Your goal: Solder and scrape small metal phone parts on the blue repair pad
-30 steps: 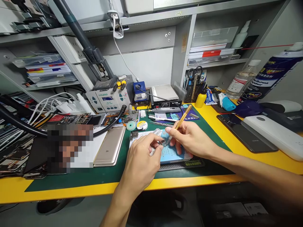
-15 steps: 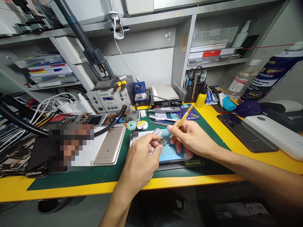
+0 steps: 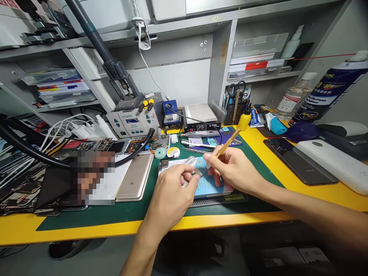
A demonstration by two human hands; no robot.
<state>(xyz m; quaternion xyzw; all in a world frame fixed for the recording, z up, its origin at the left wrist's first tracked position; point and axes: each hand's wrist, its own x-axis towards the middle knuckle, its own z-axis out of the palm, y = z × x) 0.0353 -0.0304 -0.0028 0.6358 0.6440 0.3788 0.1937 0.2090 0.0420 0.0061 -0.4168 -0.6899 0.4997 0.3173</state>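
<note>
My left hand (image 3: 176, 188) pinches a small metallic electronic module (image 3: 196, 173) between thumb and fingertips. Facing it from the right, my right hand (image 3: 230, 163) is closed pen-fashion around a slim gold-handled tool (image 3: 228, 143). The tool's working tip is too small to make out beside the fingers. Both hands are over a light blue printed sheet or packet (image 3: 211, 186), with a dark perforated pad (image 3: 214, 201) under its front edge. Small dark modules (image 3: 163, 164) lie just beyond my left hand.
On the green mat (image 3: 115, 218), a gold phone (image 3: 135, 177) lies left. A black hose (image 3: 138, 150) curves across that side. Behind stand a soldering station (image 3: 171, 113) and a hot plate (image 3: 201, 115). A yellow bottle (image 3: 244, 120) and dark phone (image 3: 300, 161) are right.
The module has turned in my left fingertips and shows a more silvery side. The gold-handled tool has tilted slightly, its rear end lower and farther right. The view has shifted a little.
</note>
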